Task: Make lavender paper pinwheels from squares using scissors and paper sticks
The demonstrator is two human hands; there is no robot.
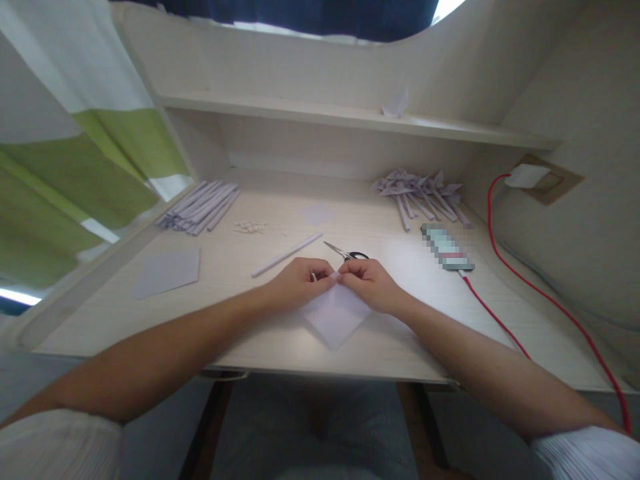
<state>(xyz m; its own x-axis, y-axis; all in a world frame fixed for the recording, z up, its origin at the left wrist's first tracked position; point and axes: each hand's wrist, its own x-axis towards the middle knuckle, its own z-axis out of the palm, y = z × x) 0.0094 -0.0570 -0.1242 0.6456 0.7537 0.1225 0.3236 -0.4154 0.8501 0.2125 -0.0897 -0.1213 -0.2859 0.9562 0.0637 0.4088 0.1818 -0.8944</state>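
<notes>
Near the front edge of the desk, a white square of paper [334, 319] hangs corner-down between my hands. My left hand [306, 277] pinches its top corner from the left. From the right, my right hand [369, 281] pinches the same corner, the fingertips of both hands almost meeting. Just beyond them lie scissors [345, 252] with black handles, partly hidden by my right hand. A rolled white paper stick [287, 255] rests at a slant behind my left hand.
A bundle of paper sticks [203, 205] lies at the left, with a paper stack [167, 272] before it. Small pale bits [251, 228] are nearby. Paper pinwheels [420, 190] lie at the back right. A phone [447, 248] has a red cable [493, 317].
</notes>
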